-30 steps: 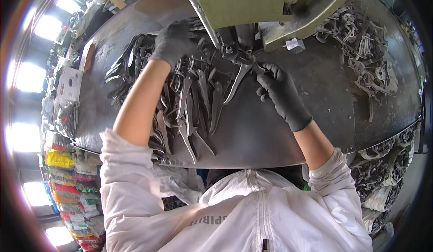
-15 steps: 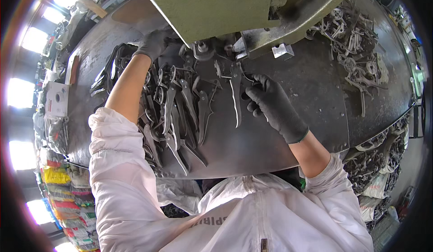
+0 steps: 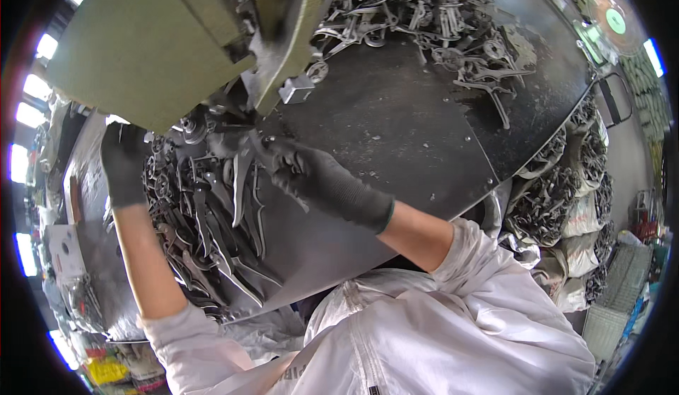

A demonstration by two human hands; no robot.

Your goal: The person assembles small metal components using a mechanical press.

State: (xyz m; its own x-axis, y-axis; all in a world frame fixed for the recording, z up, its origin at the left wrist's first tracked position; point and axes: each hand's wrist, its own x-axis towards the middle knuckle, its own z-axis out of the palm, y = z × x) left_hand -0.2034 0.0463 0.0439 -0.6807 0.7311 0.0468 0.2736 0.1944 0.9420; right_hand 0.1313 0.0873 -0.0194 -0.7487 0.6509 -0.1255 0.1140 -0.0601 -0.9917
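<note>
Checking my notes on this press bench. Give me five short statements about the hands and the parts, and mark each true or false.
1. Both hands wear dark gloves. True: left hand, right hand.
2. The right hand is at a long grey metal piece below the green machine. True.
3. The pile of flat metal pieces lies to the person's right. False: it lies to the left, beside the left forearm.
4. The sleeves are blue. False: white.
5. The far tangle of metal parts lies on the dark table. True.
</note>
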